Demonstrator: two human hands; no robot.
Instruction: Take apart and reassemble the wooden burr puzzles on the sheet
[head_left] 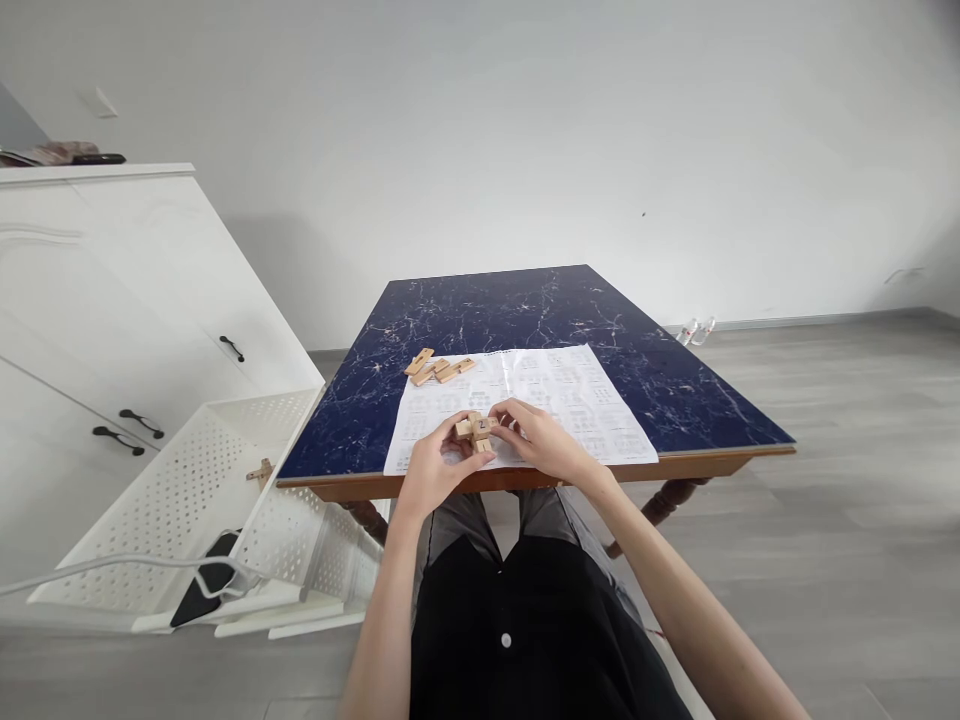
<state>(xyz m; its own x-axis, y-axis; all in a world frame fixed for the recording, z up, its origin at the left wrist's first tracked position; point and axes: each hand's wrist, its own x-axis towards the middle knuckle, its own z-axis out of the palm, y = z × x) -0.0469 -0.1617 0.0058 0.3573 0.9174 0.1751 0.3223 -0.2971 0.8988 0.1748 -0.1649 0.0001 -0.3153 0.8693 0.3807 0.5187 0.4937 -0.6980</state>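
Note:
Between my two hands is a small interlocking wooden puzzle point(475, 428), partly joined, with a dark mark like a Z on one piece. My left hand point(439, 455) grips it from the left, thumb along the near side. On the right, the thumb and fingers of my right hand point(532, 436) pinch the end of a piece on the puzzle's right side. Both hands are low over a printed paper sheet point(615, 420) at the table's near edge. Several loose notched wooden pieces point(442, 368) lie at the sheet's far left corner.
The table point(487, 310) has a dark blue marbled top and wooden edge. At left stand a white cabinet point(187, 300) and a white perforated bin point(150, 500) with a small wooden cross-shaped object point(261, 472) inside. Clear bottles point(696, 331) are on the floor by the wall.

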